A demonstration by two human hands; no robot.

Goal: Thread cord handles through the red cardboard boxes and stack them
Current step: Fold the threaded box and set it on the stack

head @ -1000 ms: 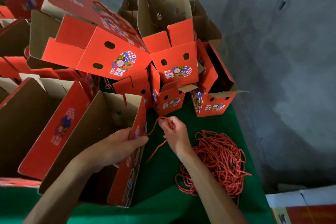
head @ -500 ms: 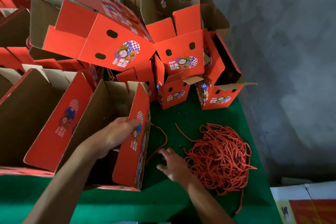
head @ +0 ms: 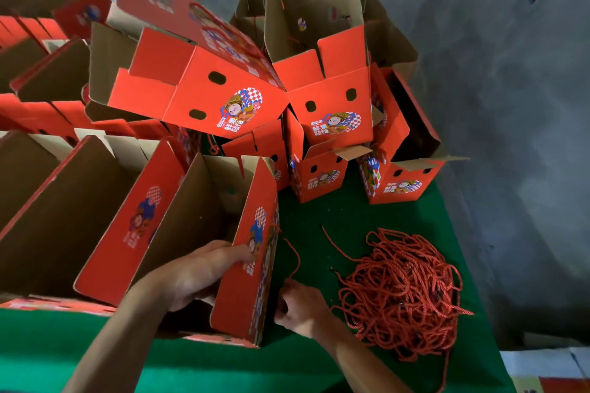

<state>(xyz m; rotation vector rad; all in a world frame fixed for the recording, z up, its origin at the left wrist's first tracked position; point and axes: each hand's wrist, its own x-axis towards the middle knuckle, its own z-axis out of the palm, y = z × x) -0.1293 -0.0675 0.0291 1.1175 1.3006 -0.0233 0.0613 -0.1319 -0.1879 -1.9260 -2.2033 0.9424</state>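
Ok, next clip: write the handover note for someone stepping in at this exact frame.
Left hand: holds the near wall of the open red box, fingers inside, thumb outside.
Right hand: low against the box's outer side, fingers curled around one red cord that runs up that side.
Spare cords: tangled pile on the green table, right of the box.
Done: boxes piled behind.
Left: finish this cord's threading (hole hidden), stack the box, continue with the open boxes to the left.

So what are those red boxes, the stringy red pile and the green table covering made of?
Red boxes: cardboard, printed red outside, plain brown inside, with cut flaps. Red pile: twisted cord, apparently synthetic with a slight sheen. Green covering: matte, fuzzy-looking, probably felt.
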